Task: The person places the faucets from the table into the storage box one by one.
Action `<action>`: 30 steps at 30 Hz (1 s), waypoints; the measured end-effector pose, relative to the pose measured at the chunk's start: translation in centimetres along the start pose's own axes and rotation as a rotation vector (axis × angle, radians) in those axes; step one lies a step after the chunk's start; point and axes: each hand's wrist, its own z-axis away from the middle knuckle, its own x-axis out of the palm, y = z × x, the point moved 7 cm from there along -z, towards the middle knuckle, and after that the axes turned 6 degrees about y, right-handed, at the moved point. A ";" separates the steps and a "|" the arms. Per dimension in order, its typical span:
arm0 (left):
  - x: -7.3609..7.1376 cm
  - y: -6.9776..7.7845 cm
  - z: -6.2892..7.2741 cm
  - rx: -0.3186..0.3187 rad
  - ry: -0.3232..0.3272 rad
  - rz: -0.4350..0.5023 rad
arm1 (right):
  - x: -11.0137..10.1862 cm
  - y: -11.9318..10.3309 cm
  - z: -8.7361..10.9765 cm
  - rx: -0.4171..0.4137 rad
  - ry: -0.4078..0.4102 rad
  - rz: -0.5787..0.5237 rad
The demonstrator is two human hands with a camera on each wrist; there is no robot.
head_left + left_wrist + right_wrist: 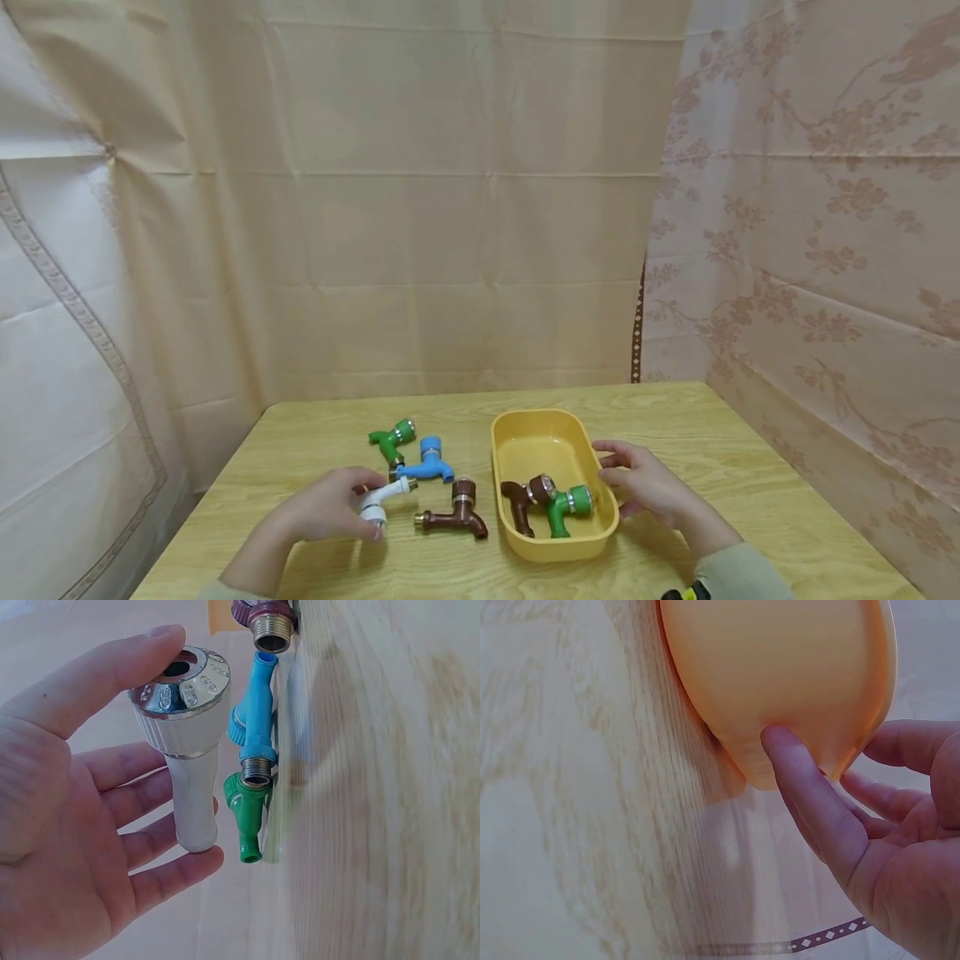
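Observation:
My left hand (326, 504) holds a white plastic tap (195, 799) just over the table. In the left wrist view its thumb lies on the silver-rimmed knob, with the fingers behind the body. A brown tap (453, 518) lies to the right of this hand; a blue tap (427, 465) and a green tap (392, 442) lie beyond it. My right hand (648, 483) touches the outer right side of a yellow plastic basin (525, 547), its fingers fairly straight. Inside the basin are another brown tap (519, 502) and another green tap (558, 512).
The wooden table (720, 467) carries everything. Beige curtain (465, 208) hangs behind it, and a flower-patterned curtain (840, 250) hangs along the right. A black and yellow object (686, 592) shows by the right sleeve at the bottom edge.

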 end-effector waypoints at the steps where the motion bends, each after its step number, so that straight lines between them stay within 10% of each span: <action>1: 0.0 0.1 0.0 0.004 0.006 -0.003 | 0.0 -0.1 0.0 0.000 0.002 0.000; 30: 0.7 3.4 -2.8 0.086 0.044 -0.079 | 0.0 0.2 -0.1 0.007 0.001 0.006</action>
